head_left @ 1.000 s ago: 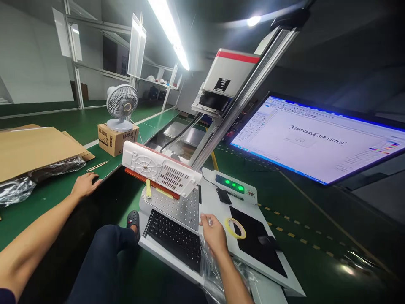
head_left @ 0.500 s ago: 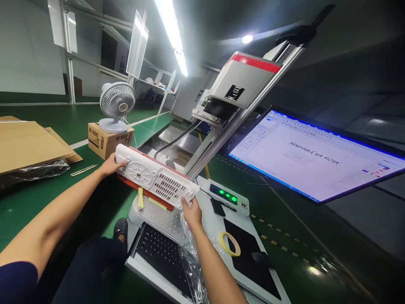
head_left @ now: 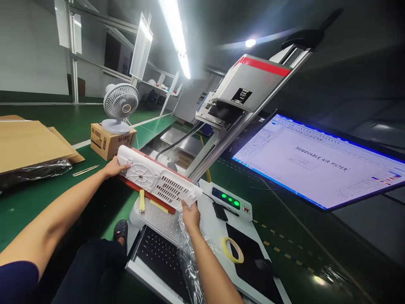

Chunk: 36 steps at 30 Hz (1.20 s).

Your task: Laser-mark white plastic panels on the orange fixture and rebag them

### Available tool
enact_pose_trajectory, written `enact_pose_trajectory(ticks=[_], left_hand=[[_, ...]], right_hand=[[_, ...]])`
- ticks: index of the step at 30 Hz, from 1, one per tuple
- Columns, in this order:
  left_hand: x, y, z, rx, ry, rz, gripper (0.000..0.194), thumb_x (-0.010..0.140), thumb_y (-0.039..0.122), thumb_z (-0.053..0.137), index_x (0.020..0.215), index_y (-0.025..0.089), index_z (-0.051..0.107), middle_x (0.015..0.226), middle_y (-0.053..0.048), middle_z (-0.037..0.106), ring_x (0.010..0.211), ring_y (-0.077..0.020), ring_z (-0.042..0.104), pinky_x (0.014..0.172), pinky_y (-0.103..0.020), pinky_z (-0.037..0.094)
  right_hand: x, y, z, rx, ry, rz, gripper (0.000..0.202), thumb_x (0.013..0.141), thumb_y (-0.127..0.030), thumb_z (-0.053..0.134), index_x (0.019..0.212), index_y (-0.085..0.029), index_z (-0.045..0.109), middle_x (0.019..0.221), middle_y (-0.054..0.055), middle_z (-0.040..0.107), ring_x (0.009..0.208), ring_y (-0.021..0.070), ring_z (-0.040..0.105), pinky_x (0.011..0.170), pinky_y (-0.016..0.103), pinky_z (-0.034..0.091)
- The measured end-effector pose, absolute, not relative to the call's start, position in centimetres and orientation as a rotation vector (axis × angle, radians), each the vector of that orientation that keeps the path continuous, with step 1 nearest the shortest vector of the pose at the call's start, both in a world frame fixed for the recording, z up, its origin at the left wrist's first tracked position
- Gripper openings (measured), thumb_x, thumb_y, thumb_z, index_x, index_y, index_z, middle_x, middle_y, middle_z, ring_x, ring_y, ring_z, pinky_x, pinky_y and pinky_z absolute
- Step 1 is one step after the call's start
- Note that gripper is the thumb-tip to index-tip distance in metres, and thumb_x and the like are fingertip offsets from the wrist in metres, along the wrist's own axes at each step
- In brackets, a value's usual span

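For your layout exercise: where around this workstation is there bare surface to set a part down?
Bare green bench lies between the cardboard sheets and the perforated plate, also right of the mouse pad. Crowded: the white tray with keyboard, tape roll, control box.

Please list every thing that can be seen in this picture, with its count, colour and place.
plastic panel: 1, white, on the red fixture, held at both ends
red fixture: 1, red, under the panel
marking head: 1, grey with red stripe, above
monitor: 1, lit, right
keyboard: 1, black, front
tape roll: 1, yellow, on the mat
fan: 1, white, on a brown carton
plastic bag: 1, clear, by the right wrist
left hand: panel's left end
right hand: panel's right end
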<state>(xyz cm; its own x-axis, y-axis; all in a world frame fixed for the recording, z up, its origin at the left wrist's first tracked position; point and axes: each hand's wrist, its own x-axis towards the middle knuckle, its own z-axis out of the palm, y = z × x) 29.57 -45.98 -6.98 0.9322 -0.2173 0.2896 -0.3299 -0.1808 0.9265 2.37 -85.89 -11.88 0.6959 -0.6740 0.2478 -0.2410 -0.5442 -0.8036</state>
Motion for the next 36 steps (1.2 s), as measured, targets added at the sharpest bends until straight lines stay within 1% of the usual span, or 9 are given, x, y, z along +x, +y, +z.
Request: enact_pose_trajectory(ticks=[5, 8, 11, 15, 17, 23, 29, 32, 36], left_hand=[[29.1, -45.8, -5.9, 1.83, -0.434, 0.101, 0.081, 0.055, 0.065, 0.1, 0.113, 0.013, 0.078, 0.11, -0.017, 0.083, 0.106, -0.0403, 0.077, 0.088, -0.045, 0.063], [28.8, -45.6, -5.1, 1.859, -0.493, 0.062, 0.072, 0.058, 0.066, 0.098, 0.106, 0.015, 0.082, 0.104, -0.014, 0.084, 0.1, -0.0401, 0.078, 0.083, -0.045, 0.063], [28.6, -45.5, -4.8, 1.874, -0.519, 0.056, 0.071, 0.061, 0.068, 0.095, 0.106, 0.016, 0.082, 0.106, -0.014, 0.085, 0.101, -0.0405, 0.078, 0.083, -0.045, 0.063], [28.7, -45.7, -5.1, 1.869, -0.505, 0.071, 0.078, 0.063, 0.068, 0.095, 0.118, 0.015, 0.079, 0.115, -0.014, 0.084, 0.11, -0.041, 0.077, 0.088, -0.045, 0.063], [28.8, -45.7, -5.3, 1.877, -0.485, 0.078, 0.08, 0.061, 0.067, 0.096, 0.12, 0.015, 0.078, 0.116, -0.015, 0.084, 0.11, -0.0407, 0.077, 0.087, -0.044, 0.063], [28.1, -45.3, -5.1, 1.931, -0.426, 0.126, 0.075, 0.06, 0.07, 0.094, 0.108, 0.015, 0.078, 0.108, -0.015, 0.084, 0.105, -0.0425, 0.077, 0.086, -0.047, 0.062], [26.0, -44.0, -4.6, 1.836, -0.48, 0.085, 0.079, 0.059, 0.069, 0.097, 0.114, 0.016, 0.077, 0.118, -0.016, 0.084, 0.111, -0.0425, 0.078, 0.093, -0.05, 0.063], [24.3, -43.0, -4.6, 1.802, -0.472, 0.066, 0.081, 0.057, 0.07, 0.098, 0.112, 0.016, 0.076, 0.118, -0.017, 0.083, 0.114, -0.0435, 0.077, 0.099, -0.053, 0.063], [20.0, -41.2, -4.3, 1.762, -0.416, 0.11, 0.095, 0.055, 0.076, 0.098, 0.123, 0.016, 0.07, 0.128, -0.018, 0.08, 0.119, -0.0419, 0.074, 0.105, -0.056, 0.061]], right_hand=[[2.3, -85.8, -11.6, -2.085, 0.665, -0.694, 0.06, 0.093, -0.062, 0.062, 0.126, -0.014, 0.072, 0.109, 0.017, 0.083, 0.097, 0.0342, 0.079, 0.091, 0.043, 0.059], [2.2, -85.8, -11.2, -2.063, 0.629, -0.658, 0.058, 0.092, -0.062, 0.063, 0.124, -0.015, 0.072, 0.109, 0.016, 0.084, 0.082, 0.0317, 0.079, 0.088, 0.043, 0.06], [2.1, -85.9, -10.8, -2.048, 0.596, -0.618, 0.056, 0.09, -0.06, 0.064, 0.123, -0.016, 0.072, 0.111, 0.014, 0.084, 0.076, 0.0301, 0.08, 0.086, 0.041, 0.061], [1.7, -85.7, -10.4, -2.054, 0.6, -0.61, 0.055, 0.09, -0.059, 0.064, 0.124, -0.016, 0.072, 0.113, 0.015, 0.083, 0.077, 0.0297, 0.08, 0.09, 0.041, 0.061], [1.5, -85.5, -10.3, -2.058, 0.605, -0.606, 0.056, 0.092, -0.059, 0.062, 0.125, -0.015, 0.072, 0.111, 0.015, 0.083, 0.079, 0.0302, 0.08, 0.091, 0.042, 0.061], [1.3, -85.1, -9.7, -2.062, 0.622, -0.59, 0.05, 0.093, -0.056, 0.063, 0.121, -0.016, 0.074, 0.109, 0.013, 0.084, 0.083, 0.0307, 0.082, 0.089, 0.041, 0.061], [-0.5, -83.7, -9.1, -2.067, 0.602, -0.584, 0.05, 0.092, -0.052, 0.062, 0.125, -0.016, 0.073, 0.113, 0.014, 0.084, 0.085, 0.0321, 0.082, 0.088, 0.041, 0.06], [-2.9, -82.5, -8.4, -2.076, 0.6, -0.575, 0.052, 0.09, -0.056, 0.061, 0.122, -0.017, 0.074, 0.108, 0.015, 0.084, 0.088, 0.0341, 0.082, 0.085, 0.04, 0.059], [-8.0, -80.8, -6.9, -2.133, 0.596, -0.596, 0.059, 0.088, -0.068, 0.057, 0.117, -0.02, 0.076, 0.097, 0.016, 0.083, 0.092, 0.0377, 0.081, 0.085, 0.041, 0.059]])
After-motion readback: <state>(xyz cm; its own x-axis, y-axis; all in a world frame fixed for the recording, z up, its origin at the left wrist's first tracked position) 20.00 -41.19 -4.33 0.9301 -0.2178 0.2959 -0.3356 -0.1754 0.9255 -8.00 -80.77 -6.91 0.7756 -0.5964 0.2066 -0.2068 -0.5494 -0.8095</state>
